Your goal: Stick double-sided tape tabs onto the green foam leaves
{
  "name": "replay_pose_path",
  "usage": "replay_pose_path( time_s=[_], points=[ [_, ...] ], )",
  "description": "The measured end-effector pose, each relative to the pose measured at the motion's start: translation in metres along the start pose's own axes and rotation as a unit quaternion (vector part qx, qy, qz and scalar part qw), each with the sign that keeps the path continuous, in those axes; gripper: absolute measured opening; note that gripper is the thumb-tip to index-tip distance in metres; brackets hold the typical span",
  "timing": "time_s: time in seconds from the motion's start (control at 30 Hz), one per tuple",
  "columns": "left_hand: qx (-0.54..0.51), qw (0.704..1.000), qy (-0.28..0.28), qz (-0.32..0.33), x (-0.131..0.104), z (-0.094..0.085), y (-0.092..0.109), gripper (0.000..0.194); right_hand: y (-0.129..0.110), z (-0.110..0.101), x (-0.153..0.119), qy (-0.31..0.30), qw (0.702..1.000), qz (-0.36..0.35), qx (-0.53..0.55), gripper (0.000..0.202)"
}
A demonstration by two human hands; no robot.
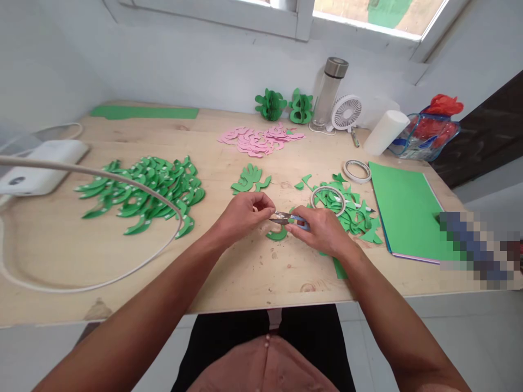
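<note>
My right hand (pixel 321 227) grips a small pair of blue-handled scissors (pixel 300 220), blades pointing left. My left hand (pixel 248 213) is closed in a pinch beside the blade tips; what sits between its fingertips is too small to make out. Just below the blades lies a curved green paper piece (pixel 278 234). Beyond my left hand is a small group of green cut-outs (pixel 248 177). Near my right hand, green paper scraps (pixel 357 218) are heaped, with a tape roll (pixel 314 199) on top and a pen partly under it.
A pile of green curved pieces (pixel 151 185) lies left, behind a looping white cable (pixel 134 267). Pink cut-outs (pixel 255 140), green paper figures (pixel 271 104), a bottle (pixel 327 95) and a fan (pixel 346 113) are at the back. Green sheets (pixel 412 212) lie right.
</note>
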State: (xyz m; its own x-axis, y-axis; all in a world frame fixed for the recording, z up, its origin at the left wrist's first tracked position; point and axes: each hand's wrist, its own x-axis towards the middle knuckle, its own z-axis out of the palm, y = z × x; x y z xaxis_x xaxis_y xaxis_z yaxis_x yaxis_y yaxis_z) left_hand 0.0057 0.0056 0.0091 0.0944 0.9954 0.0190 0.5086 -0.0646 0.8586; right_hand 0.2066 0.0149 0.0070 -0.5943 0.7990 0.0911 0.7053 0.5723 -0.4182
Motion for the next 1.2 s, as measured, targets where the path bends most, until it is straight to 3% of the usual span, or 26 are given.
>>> replay_pose_path(
  time_s=[0.13, 0.23, 0.3, 0.37, 0.43, 0.5, 0.73, 0.93, 1.2],
  points=[
    [0.115, 0.987, 0.035, 0.107, -0.004, 0.003, 0.001, 0.013, 0.001, 0.001, 0.001, -0.003, 1.000, 0.006, -0.011, 0.022],
    [0.125, 0.975, 0.063, 0.175, -0.009, 0.004, 0.005, 0.015, 0.002, 0.002, 0.001, -0.003, 1.000, 0.013, -0.022, 0.022],
    [0.080, 0.981, 0.094, 0.149, -0.012, 0.005, 0.006, 0.014, 0.003, 0.001, 0.001, 0.003, 0.999, 0.027, -0.024, 0.023],
    [0.023, 0.991, 0.112, 0.072, -0.015, 0.006, 0.004, 0.013, 0.005, -0.001, 0.001, 0.024, 0.998, 0.053, -0.022, 0.025],
    [-0.019, 0.995, 0.095, -0.002, -0.017, 0.008, -0.001, 0.016, 0.007, -0.004, 0.001, 0.059, 0.994, 0.088, -0.016, 0.027],
    [-0.029, 0.997, 0.059, -0.032, -0.018, 0.012, -0.005, 0.017, 0.011, -0.006, 0.001, 0.092, 0.988, 0.120, -0.010, 0.028],
    [0.055, 0.998, -0.002, -0.023, -0.015, 0.026, -0.003, 0.016, 0.013, -0.006, 0.002, 0.106, 0.986, 0.127, -0.003, 0.029],
    [0.171, 0.985, -0.011, -0.002, -0.014, 0.029, 0.004, 0.018, 0.012, -0.006, 0.002, 0.103, 0.987, 0.124, -0.012, 0.030],
    [0.159, 0.987, -0.020, -0.005, -0.019, 0.031, 0.006, 0.018, 0.011, -0.007, 0.002, 0.097, 0.988, 0.121, -0.017, 0.032]
  ],
)
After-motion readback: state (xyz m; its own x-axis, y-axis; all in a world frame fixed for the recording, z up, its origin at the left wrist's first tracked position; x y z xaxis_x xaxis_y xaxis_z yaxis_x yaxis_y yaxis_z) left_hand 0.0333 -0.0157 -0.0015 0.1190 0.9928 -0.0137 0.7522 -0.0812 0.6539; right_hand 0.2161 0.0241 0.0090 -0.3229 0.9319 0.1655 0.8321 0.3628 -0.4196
